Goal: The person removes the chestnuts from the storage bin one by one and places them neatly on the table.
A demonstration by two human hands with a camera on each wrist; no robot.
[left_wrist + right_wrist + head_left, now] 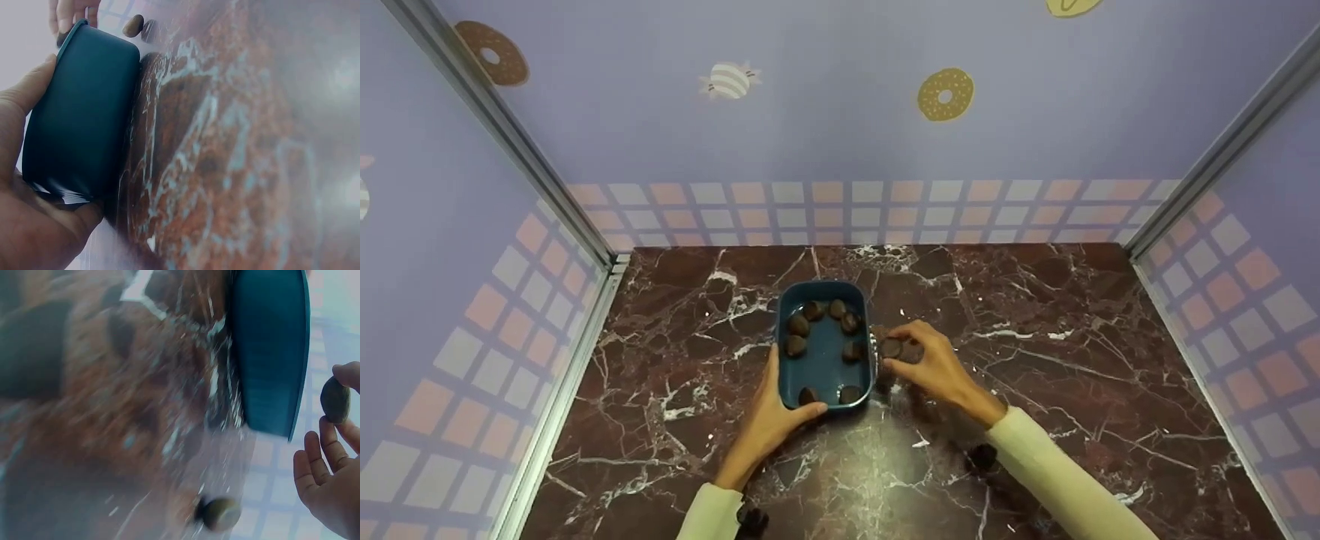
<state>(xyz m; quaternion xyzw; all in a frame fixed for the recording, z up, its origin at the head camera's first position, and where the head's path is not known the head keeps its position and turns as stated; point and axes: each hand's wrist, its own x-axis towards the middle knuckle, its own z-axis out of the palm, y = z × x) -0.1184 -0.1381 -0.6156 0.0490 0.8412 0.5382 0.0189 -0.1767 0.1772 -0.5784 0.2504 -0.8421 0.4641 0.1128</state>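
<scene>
A teal rectangular container (823,367) with smooth sides and a thin rim stands on the table. Several dark brown pebbles (799,324) lie inside it, most toward its far half and two at the near corners. My left hand (771,409) grips the container's near left part, thumb over the near edge and fingers along the left side. Just right of the container, my right hand (936,367) pinches one dark oval pebble (336,400) between thumb and fingers, outside the rim. Another pebble (221,513) lies on the table beyond the right hand.
The dark red marbled table (1072,375) has white veins and a glare near the front. Patterned walls (840,135) close it in at the back and both sides, with metal posts (1207,135) at the corners.
</scene>
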